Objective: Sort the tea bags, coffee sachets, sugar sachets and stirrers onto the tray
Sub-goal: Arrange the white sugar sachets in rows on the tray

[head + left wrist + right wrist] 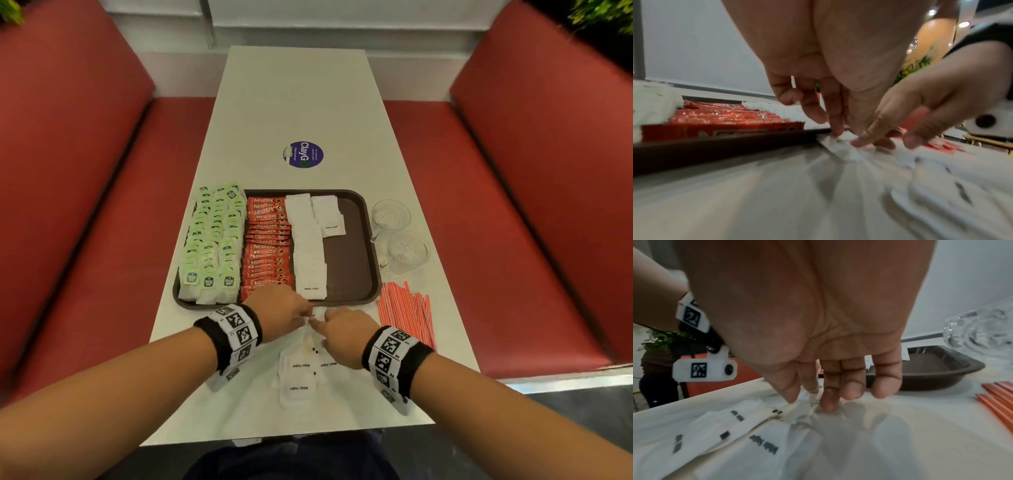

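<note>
A white table [298, 102] runs away from the viewer between 2 red benches [68, 154]. Near the table's near edge lie loose white sugar sachets [298, 378], overlapping, some printed "White sugar".

Just beyond them both hands meet over 1 small crumpled sachet [840, 147] that lies on the table just outside the tray's near rim. The left hand [279, 310] has its fingers curled down, fingertips [835, 131] pressing on the sachet. The right hand [344, 334] reaches in from the other side, its fingertips [829, 405] also down on the white paper; the views are blurred, so whether either hand truly pinches the sachet cannot be told. Both wrists wear black bands with square black-and-white markers.

By the right edge of the table, beside the right hand, lies a bundle of red-and-white stirrers [407, 313], off the tray.

Next comes the brown tray [356, 267]. From its left side: green tea bags [212, 246] in 3 rows, red Nescafé coffee sachets [269, 246] in 1 column, a long column of white sugar sachets [308, 246], then a short column [329, 216] at the far end. The tray's right part is bare.

Right of the tray stand 2 clear glass cups [400, 236]. Farther along the table is a round purple sticker [303, 154].
</note>
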A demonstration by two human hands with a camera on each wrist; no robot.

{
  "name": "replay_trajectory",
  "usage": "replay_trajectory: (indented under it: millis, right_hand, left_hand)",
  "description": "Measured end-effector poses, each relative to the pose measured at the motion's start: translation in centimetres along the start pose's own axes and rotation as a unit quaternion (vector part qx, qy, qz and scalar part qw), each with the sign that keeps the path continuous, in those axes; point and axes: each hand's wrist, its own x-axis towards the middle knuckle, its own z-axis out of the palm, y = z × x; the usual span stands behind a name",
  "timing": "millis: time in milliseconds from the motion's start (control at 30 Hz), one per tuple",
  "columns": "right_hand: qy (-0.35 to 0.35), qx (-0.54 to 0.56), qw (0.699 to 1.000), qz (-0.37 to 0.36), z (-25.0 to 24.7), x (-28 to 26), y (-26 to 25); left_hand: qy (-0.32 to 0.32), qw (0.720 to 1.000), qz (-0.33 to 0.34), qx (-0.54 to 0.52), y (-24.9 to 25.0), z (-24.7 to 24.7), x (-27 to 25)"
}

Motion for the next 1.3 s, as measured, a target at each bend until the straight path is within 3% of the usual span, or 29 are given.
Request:
replay_trajectory:
  millis: [133, 267, 467, 833, 1067, 1300]
  right_hand:
    - [0.026, 0.063, 0.997, 0.023, -0.3, -0.1, -0.2]
    - [0.07, 0.098, 0.987, 0.109, -0.9, -0.1, -0.2]
    - [0.089, 0.126, 0.97, 0.19, -0.9, 1.1, -0.6]
    - [0.096, 0.226, 0.938, 0.243, 0.0, 2.3, -1.5]
    - [0.088, 0.19, 0.962, 0.177, -0.8, 1.4, -2.4]
    - [0.17, 0.272, 0.942, 0.098, -2.4, 0.2, -2.2]
  left_hand:
    - [0.009, 0.999, 0.002, 0.049, 0.7, 0.7, -1.0]
    - [-0.003, 0.998, 0.002, 0.064, 0.9, 0.6, -1.2]
    - [-0.029, 0.993, -0.062, 0.097, 0.7, 0.6, -1.6]
    - [-0.029, 0.998, -0.009, 0.052, 0.1, 1.5, -2.2]
    - [0.001, 1.0, -0.024, 0.005, -0.4, 0.6, -0.9]
    - [-0.017, 0.999, -0.004, -0.033, -0.2, 0.2, 0.2]
